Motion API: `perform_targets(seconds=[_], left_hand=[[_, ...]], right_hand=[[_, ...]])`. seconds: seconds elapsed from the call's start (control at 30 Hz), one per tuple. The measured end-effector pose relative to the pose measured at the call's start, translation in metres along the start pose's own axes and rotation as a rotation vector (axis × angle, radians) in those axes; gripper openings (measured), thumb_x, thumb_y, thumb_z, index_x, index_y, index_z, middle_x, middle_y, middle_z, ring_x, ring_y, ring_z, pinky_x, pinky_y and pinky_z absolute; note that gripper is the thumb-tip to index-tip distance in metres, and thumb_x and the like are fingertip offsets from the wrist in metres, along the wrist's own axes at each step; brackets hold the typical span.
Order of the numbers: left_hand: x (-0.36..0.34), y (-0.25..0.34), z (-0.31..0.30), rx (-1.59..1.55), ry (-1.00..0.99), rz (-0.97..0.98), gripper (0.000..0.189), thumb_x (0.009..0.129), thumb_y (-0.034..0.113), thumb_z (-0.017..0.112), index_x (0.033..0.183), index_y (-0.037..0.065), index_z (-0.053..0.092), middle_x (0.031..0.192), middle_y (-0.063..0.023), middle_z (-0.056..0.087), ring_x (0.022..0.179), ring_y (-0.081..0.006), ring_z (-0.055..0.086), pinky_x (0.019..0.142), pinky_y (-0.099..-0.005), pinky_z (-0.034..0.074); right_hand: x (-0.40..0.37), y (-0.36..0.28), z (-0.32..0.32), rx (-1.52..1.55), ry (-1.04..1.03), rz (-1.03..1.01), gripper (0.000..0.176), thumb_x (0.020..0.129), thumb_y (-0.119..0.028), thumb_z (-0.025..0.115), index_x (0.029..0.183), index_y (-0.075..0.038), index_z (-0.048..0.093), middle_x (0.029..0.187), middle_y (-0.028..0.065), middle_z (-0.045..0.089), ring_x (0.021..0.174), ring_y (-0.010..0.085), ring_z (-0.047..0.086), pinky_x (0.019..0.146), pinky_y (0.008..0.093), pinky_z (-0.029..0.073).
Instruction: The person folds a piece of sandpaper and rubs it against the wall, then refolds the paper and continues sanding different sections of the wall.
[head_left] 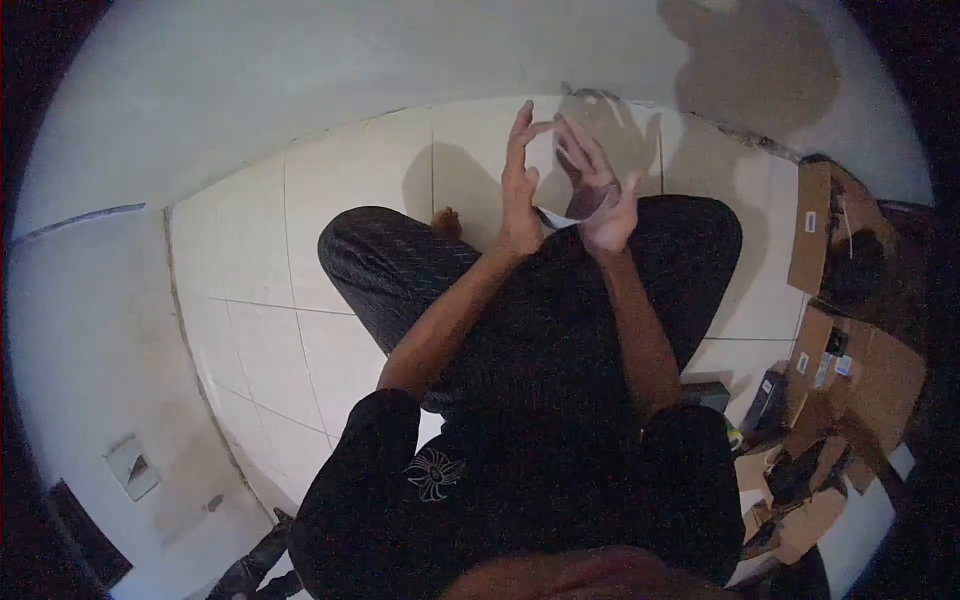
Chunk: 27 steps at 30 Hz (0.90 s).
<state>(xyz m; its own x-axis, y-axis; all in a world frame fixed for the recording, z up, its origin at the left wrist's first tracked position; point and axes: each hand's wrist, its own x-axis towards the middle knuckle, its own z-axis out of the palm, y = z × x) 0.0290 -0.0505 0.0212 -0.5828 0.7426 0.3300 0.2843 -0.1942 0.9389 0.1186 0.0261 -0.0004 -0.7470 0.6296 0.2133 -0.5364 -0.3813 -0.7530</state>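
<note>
My left hand (519, 195) is raised above my crossed legs, with its fingers pointing up and slightly bent. Facing it, my right hand (604, 190) has its fingers slanting toward the left one and its thumb apart. Between the palms is a thin, pale, curled sheet (543, 160), partly see-through, with a bright lower edge. Both hands appear to support it at the sides. Its exact kind and its far side cannot be made out.
Pale floor tiles (255, 250) lie around my legs, with a wall ahead and another at the left. At the right stand open cardboard boxes (812, 225), a dark narrow box (765, 398) and torn cardboard (812, 525). Dark objects (255, 570) lie at the lower left.
</note>
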Motion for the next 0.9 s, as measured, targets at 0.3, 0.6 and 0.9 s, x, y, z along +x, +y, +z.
perform_targets(seconds=[0.3,0.6,0.9], left_hand=[[0.002,-0.026,-0.008,-0.126,0.257,-0.494,0.053,0.098,0.041,0.03,0.111,-0.002,0.058,0.113,-0.0168,0.059,0.111,-0.0274,0.052,0.096,-0.0414,0.037],[0.005,-0.012,-0.006,-0.278,0.159,-0.651,0.048,0.098,0.036,0.03,0.109,-0.003,0.056,0.105,-0.0183,0.062,0.094,-0.0265,0.06,0.087,-0.0387,0.043],[0.002,-0.041,-0.017,-0.279,0.305,-0.641,0.05,0.101,0.041,0.027,0.108,0.0,0.054,0.101,-0.0154,0.061,0.091,-0.0233,0.058,0.085,-0.0363,0.045]], right_hand=[[0.002,0.002,-0.009,-0.177,0.062,0.015,0.077,0.096,-0.059,0.019,0.142,0.002,0.032,0.145,0.0193,0.038,0.136,0.0284,0.034,0.114,0.0401,0.017],[0.003,-0.005,-0.004,-0.169,-0.06,0.165,0.071,0.095,-0.052,0.036,0.139,0.004,0.035,0.139,0.0206,0.044,0.13,0.0308,0.041,0.112,0.0433,0.025],[0.0,0.003,-0.019,-0.401,0.237,0.272,0.038,0.096,-0.027,0.051,0.124,-0.001,0.054,0.12,0.0129,0.058,0.113,0.0218,0.054,0.1,0.0348,0.039]])
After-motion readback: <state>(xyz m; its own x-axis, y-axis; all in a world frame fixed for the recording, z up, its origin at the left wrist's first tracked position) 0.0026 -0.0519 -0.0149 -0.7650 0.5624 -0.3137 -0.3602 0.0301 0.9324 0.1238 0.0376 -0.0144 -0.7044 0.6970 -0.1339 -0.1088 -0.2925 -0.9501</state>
